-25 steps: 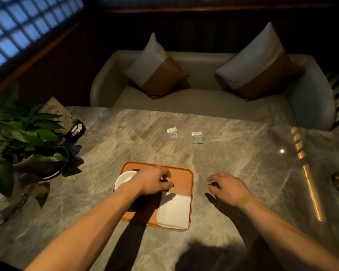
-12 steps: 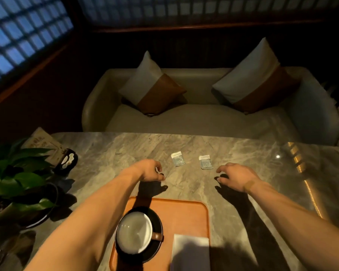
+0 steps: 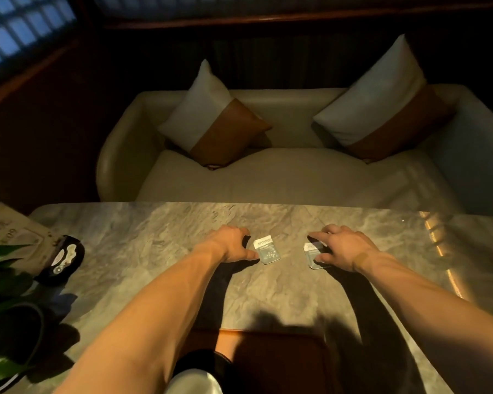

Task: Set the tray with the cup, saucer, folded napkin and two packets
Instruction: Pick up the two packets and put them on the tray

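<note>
Nearest you, at the bottom edge, the white cup (image 3: 194, 383) sits on its dark saucer (image 3: 211, 359) on the orange tray (image 3: 268, 345), mostly in shadow; the napkin is out of view. Further out on the marble bench (image 3: 282, 285), both your arms reach forward. Your left hand (image 3: 229, 247) lies beside the left packet (image 3: 266, 250), thumb tip touching its near edge, fingers curled at its far side, its grip narrow but not yet closed on it. Your right hand (image 3: 343, 248) covers the right packet (image 3: 313, 255), thumb and fingers bracketing it; whether that grip has closed on it, you cannot tell. Beyond the bench stands a cream sofa (image 3: 282, 177) with two cushions.
</note>
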{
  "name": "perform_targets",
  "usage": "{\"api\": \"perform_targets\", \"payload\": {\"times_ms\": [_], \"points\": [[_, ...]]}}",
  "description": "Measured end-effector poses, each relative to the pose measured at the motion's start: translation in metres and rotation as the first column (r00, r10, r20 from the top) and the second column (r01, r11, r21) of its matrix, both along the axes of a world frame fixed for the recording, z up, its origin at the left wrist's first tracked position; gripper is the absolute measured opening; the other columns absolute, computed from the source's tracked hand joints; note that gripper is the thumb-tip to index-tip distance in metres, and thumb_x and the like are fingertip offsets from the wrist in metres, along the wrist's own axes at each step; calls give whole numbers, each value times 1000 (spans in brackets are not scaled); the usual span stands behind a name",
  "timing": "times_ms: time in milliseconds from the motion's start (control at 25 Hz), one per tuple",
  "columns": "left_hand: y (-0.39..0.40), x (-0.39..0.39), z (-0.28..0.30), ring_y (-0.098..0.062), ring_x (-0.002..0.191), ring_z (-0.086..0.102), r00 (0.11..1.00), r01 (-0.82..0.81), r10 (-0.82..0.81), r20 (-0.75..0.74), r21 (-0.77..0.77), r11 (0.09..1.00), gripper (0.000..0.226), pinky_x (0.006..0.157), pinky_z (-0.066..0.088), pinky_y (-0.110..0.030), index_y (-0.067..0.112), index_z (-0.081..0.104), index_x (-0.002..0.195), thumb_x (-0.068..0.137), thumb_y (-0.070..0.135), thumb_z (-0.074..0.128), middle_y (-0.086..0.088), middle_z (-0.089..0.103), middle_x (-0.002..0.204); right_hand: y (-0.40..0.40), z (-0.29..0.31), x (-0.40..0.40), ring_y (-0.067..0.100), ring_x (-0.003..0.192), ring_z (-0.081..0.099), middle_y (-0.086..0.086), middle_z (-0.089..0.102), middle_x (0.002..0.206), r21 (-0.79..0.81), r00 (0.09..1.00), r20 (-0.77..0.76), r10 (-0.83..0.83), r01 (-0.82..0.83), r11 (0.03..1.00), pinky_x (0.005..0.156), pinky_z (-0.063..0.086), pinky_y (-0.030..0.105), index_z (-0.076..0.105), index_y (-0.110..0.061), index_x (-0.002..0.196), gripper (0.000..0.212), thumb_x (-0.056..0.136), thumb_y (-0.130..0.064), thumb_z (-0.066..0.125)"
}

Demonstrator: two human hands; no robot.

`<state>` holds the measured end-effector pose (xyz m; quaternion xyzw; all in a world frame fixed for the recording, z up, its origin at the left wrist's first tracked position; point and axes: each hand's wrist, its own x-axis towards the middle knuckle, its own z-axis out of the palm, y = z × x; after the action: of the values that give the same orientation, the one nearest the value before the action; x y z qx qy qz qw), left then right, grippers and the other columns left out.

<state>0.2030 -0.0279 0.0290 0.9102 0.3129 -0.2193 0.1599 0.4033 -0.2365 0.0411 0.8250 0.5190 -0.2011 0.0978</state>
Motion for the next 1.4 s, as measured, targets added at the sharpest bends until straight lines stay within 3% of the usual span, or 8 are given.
{"api": "perform_targets", "payload": {"times_ms": [160, 360, 520, 680, 960, 1160, 1400], "points": [[-9, 5, -18, -24, 118, 49, 993, -53, 50, 103, 21, 998, 77, 88, 40, -39, 28, 52, 135, 74, 75, 59, -2, 52, 123, 4, -13, 3, 25, 124, 47, -4, 42, 142, -27, 1000, -30, -3, 2, 1000, 95, 46, 42, 39, -36, 142, 68, 82, -49, 68], [-26, 9, -27, -22, 121, 45, 971, -85, 65, 229, 77, 993, 68, 99, 35, -41, 28, 55, 129, 75, 68, 64, 1, 51, 121, -4, -20, 1, 21, 116, 49, -5, 50, 129, 92, 999, -42, -30, 34, 995, 91, 47, 39, 51, -32, 128, 58, 77, -45, 75], [-32, 11, -26, -24, 119, 45, 977, -35, 9, 212, 118, 992, 62, 99, 36, -43, 28, 53, 129, 78, 60, 66, -1, 50, 122, -3, -20, -1, 21, 95, 53, -4, 58, 97, 147, 981, -125, -147, 165, 975, 77, 48, 38, 45, -33, 99, 49, 69, -38, 83], [-35, 17, -22, -24, 118, 45, 975, -90, 72, 210, 79, 993, 56, 100, 37, -44, 25, 55, 122, 76, 53, 72, -2, 49, 122, -5, -20, -3, 20, 80, 56, -7, 52, 83, 152, 966, -153, -208, 231, 961, 69, 48, 36, 40, -34, 98, 52, 68, -35, 84], [-42, 28, -16, -24, 108, 52, 942, -251, 257, 216, -56, 966, 42, 92, 45, -41, 27, 49, 95, 70, 33, 82, -1, 59, 111, -11, -22, -4, 20, 86, 63, -4, 68, 93, 182, 888, -288, -357, 417, 891, 72, 49, 35, 55, -30, 99, 32, 77, -28, 79], [-49, 25, -11, -25, 91, 60, 902, -315, 343, 262, -144, 938, 28, 75, 47, -35, 26, 48, 92, 78, 14, 70, -2, 66, 96, -15, -15, -8, 15, 84, 62, -11, 66, 84, 211, 839, -336, -427, 509, 835, 68, 44, 32, 61, -33, 88, 23, 76, -26, 79], [-66, 9, -7, -24, 82, 60, 848, -336, 392, 358, -208, 918, 20, 68, 47, -36, 29, 47, 80, 87, 16, 61, -2, 66, 88, -28, -7, -25, 16, 86, 61, -9, 67, 86, 250, 813, -368, -450, 553, 795, 76, 51, 36, 62, -34, 84, 16, 78, -29, 76]]}}
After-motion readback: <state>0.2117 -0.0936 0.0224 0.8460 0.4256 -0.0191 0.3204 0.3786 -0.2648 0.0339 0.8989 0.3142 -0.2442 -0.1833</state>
